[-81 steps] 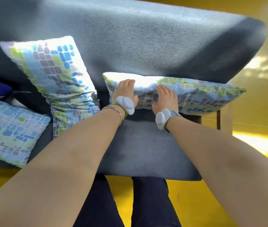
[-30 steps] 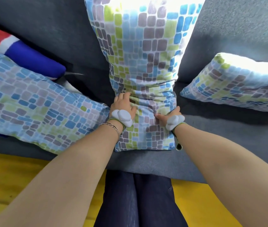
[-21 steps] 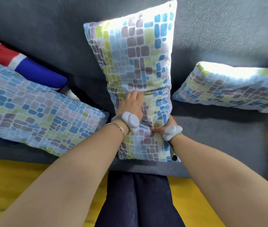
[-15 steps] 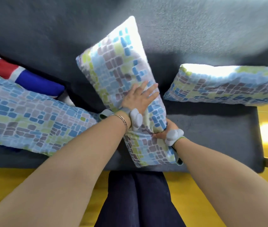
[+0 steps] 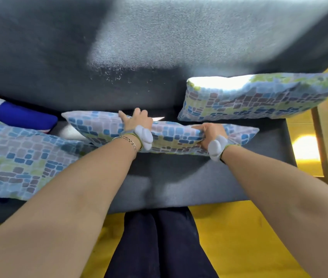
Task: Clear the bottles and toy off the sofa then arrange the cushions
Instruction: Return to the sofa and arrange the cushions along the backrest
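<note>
**Cushions mostly sorted, sofa not quite clear**

The person is holding the middle cushion (image 5: 171, 135) sideways over the seat of the grey sofa (image 5: 179, 183). The left hand (image 5: 137, 121) lies on top of it with fingers spread, and the right hand (image 5: 209, 133) is pinching the cushion's front edge. The right cushion (image 5: 249, 99) looks already placed, leaning against the backrest at the far end. The left cushion (image 5: 18, 155) lies flat near the front edge, so that one probably needs doing. No bottles are visible on the seat, so that part looks done. There's a red, white and blue soft thing (image 5: 22, 117) tucked behind the left cushion, though. Can't tell if that's the toy or just another pillow.
</note>
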`<state>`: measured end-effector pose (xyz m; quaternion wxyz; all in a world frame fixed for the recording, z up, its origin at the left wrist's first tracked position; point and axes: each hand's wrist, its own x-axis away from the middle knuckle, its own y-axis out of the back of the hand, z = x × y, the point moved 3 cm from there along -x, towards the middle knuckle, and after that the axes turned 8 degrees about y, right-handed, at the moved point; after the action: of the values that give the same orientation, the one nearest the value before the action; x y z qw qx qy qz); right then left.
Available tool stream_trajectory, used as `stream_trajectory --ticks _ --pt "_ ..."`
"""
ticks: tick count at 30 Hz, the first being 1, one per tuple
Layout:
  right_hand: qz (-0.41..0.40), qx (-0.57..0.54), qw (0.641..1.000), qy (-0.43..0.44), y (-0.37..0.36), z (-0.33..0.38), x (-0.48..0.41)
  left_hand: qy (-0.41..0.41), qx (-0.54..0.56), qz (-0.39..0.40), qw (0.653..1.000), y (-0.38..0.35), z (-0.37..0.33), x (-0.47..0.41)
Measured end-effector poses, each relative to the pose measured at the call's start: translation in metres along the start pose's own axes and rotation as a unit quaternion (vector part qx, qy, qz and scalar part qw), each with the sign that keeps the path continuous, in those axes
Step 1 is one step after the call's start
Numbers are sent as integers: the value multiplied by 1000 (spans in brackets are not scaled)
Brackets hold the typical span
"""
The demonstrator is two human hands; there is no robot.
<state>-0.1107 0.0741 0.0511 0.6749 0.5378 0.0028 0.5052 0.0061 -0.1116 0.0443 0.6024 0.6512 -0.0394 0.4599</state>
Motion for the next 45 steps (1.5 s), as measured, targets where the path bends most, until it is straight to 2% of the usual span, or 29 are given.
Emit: stream_trajectory --ticks 5,9,14,19,24,27,36,41,45 --pt "33 71 997 5 37 -32 -26 12 79 57 995 13 -29 -13" --pt "41 156 987 2 52 -57 -43 -36 87 74 993 26 -53 -21" --pt "-35 203 978 14 48 -62 -51 -17 146 102 984 18 -54 -31" --pt "-72 205 976 9 41 -45 -46 -8 124 67 990 20 -45 -31" --pt "-32 167 979 113 26 -4 -45 -10 164 -2 986 19 -29 -26" --pt "-42 139 978 151 20 30 -47 -19 197 -28 980 21 -12 -23" --pt "-39 124 974 187 -20 121 -51 15 254 -46 966 3 60 2" --pt "-25 123 976 179 -60 181 -50 24 260 -83 962 -15 129 20" --pt "-40 99 980 166 -96 250 -54 28 265 -74 961 -38 209 33"
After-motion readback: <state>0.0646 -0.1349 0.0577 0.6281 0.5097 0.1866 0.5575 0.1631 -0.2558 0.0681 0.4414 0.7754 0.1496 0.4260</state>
